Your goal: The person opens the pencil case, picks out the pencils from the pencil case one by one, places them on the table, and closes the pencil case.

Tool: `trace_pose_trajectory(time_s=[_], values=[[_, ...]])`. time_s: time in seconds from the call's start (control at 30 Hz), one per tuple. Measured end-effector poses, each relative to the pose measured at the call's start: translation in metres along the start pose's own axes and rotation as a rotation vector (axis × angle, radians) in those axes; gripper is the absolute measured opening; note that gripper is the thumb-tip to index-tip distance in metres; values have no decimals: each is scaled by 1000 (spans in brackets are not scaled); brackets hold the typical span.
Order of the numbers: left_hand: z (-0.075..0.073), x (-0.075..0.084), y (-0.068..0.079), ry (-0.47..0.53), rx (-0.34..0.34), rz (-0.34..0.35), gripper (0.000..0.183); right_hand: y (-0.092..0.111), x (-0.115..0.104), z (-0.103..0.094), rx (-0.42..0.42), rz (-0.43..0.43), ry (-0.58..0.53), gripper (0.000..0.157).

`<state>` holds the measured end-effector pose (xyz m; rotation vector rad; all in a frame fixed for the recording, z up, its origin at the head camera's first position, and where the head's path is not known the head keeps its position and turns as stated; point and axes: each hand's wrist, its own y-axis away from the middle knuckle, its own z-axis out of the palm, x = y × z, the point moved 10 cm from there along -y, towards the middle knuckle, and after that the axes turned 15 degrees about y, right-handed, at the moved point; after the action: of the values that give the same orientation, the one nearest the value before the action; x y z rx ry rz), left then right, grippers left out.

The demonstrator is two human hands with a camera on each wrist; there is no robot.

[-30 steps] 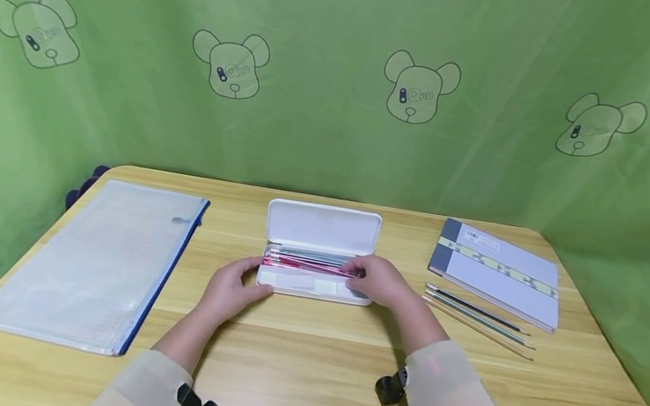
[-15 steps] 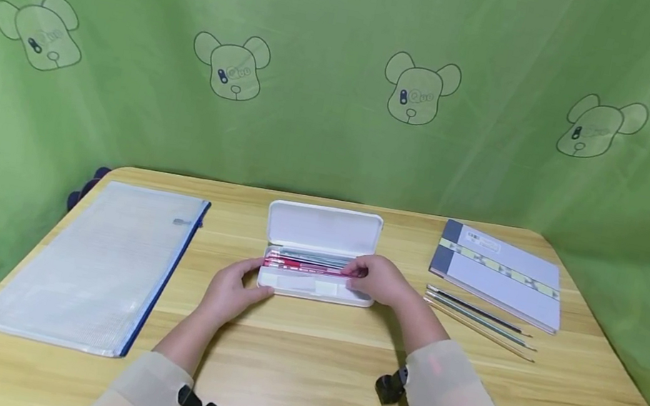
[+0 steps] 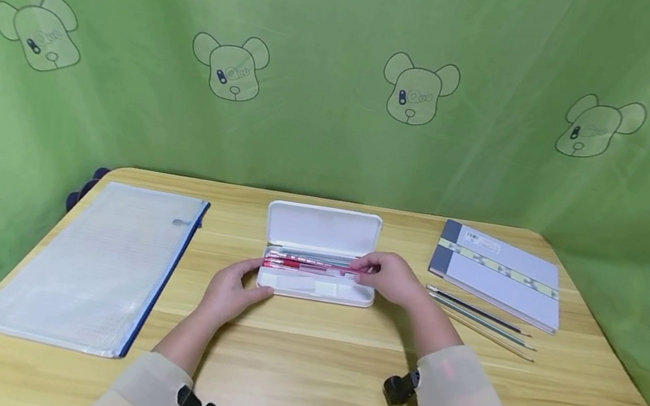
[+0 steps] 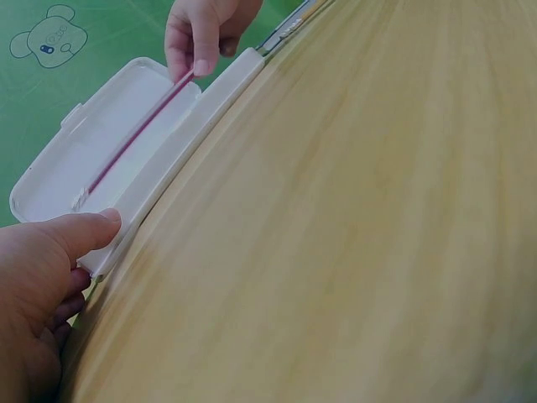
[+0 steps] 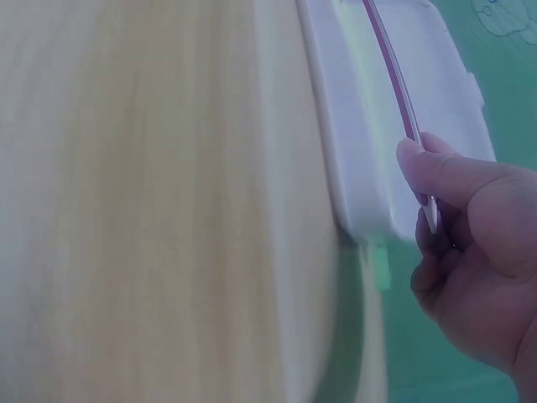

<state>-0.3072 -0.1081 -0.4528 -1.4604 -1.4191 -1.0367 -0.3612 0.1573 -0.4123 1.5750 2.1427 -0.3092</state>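
A white pencil case point(image 3: 323, 229) lies open at the middle of the table, lid raised at the back. My left hand point(image 3: 228, 291) holds its left end, thumb on the front corner and fingers at the side. At the right end, my right hand point(image 3: 393, 278) pinches a slim pink pencil point(image 5: 393, 63) between thumb and fingers. In the left wrist view, the pencil slants above the case with its pale end near the left side. A red pen point(image 3: 291, 264) and several bluish sticks lie in the case, partly covered by the pink pencil.
Right of the case lie several pencils point(image 3: 484, 317), in front of a lilac notebook point(image 3: 501, 278). At the left is a clear zip folder point(image 3: 99, 265) with a blue edge. A green curtain point(image 3: 308, 149) hangs behind the wooden table point(image 3: 299, 387).
My right hand has shifted slightly right and up, with the pink pencil now lifted across the others in the case. My left hand has stayed in place.
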Motion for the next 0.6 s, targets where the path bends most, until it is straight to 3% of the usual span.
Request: trace_pose_trajectory(time_s=[0.23, 0.6], values=[[1, 1, 1, -10, -5, -3, 63, 19, 19, -23, 66, -6, 19, 22], [1, 1, 1, -14, 0, 15, 62, 62, 68, -53, 130, 76, 96, 26]])
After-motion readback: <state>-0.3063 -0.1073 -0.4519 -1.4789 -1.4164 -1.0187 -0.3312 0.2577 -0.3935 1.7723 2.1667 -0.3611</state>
